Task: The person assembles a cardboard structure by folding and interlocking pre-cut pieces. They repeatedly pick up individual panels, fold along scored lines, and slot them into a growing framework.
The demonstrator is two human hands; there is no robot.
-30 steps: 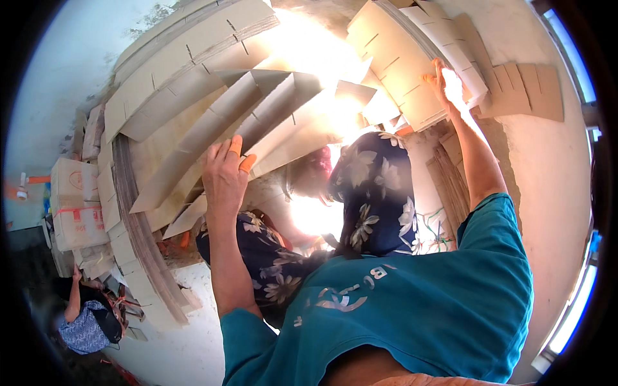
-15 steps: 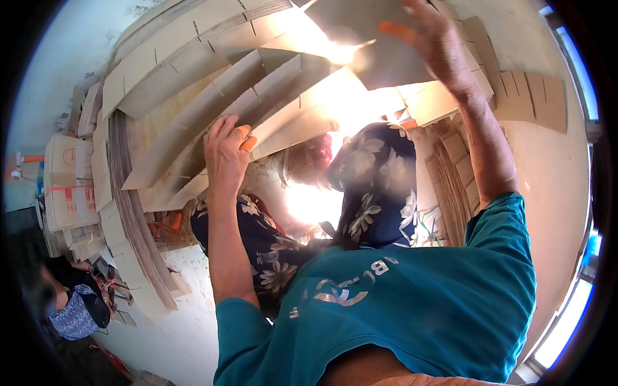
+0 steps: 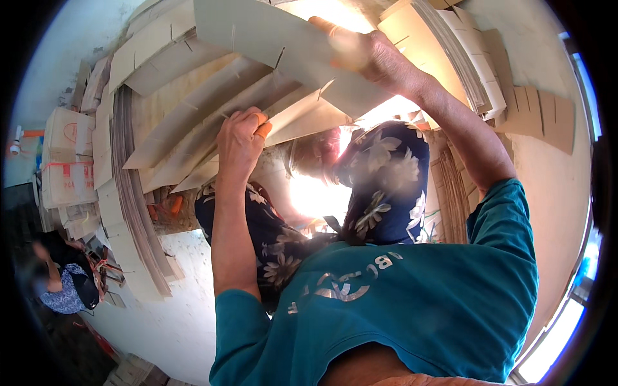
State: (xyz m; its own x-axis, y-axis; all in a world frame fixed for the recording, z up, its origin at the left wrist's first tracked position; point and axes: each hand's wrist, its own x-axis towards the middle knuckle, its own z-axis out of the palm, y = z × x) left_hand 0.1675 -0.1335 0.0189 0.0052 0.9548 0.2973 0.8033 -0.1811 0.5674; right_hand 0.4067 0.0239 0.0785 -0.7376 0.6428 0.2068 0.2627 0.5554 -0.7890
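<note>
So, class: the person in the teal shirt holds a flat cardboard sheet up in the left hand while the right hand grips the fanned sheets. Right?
Not quite: the hands are swapped. The head view shows the right hand lifting the flat cardboard sheet, while the left hand grips the fanned sheets.

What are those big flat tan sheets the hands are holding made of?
The flat tan slotted sheets look like matte cardboard: dull brown-grey faces, thin cut slots and stiff edges. The right hand lifts one; the left hand pinches another. Corrugation is not visible.
</note>
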